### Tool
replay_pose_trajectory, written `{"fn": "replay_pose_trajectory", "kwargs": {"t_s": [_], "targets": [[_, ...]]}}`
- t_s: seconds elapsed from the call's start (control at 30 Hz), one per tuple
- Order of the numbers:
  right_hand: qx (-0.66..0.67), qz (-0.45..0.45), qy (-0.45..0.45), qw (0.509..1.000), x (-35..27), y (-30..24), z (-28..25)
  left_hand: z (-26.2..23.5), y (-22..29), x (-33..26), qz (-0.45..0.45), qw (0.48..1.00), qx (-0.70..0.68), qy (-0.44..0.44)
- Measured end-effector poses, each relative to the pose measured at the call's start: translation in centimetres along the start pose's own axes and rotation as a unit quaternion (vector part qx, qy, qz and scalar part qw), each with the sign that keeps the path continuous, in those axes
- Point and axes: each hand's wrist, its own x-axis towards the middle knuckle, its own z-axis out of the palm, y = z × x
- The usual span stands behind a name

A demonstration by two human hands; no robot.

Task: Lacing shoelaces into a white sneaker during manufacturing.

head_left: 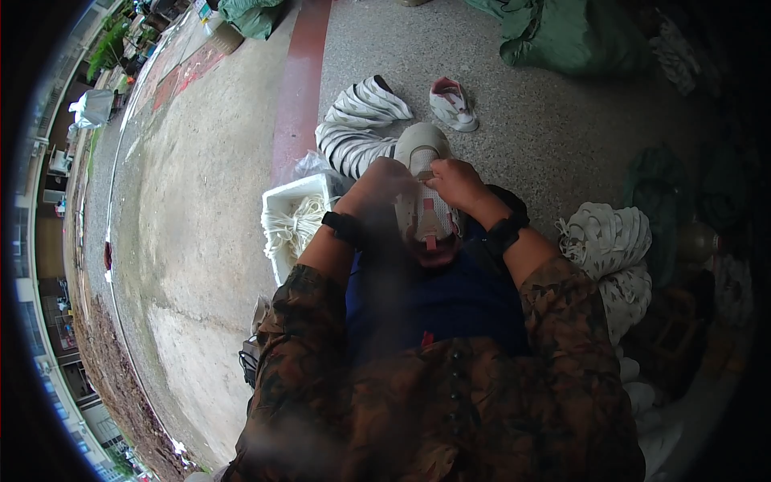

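Note:
A white sneaker with a beige toe and pink lining rests over my lap, toe pointing away from me. My left hand is closed at the left side of its lacing area, its fingertips partly hidden and blurred. From the right, my right hand pinches at the front of the lacing area, close below the toe. Whatever thin thing may be between those fingertips is too small to make out. A white foam box stands left of my left forearm, holding a tangle of white shoelaces.
Ahead, a curved row of nested white shoes lies on the speckled floor, with a single white and pink shoe to its right. More stacked white shoes are beside my right arm. A green sack lies at the far right.

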Motion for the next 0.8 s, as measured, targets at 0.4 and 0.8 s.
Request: {"fn": "replay_pose_trajectory", "kwargs": {"t_s": [0.4,0.8], "targets": [[0.067,0.002,0.011,0.998,0.1,0.9,0.3,1.2,-3.1,3.1,0.194,0.8,0.566,-0.041],[0.081,-0.032,0.035,0.996,0.3,1.6,0.5,2.7,-1.4,2.1,0.102,0.864,0.492,0.027]]}}
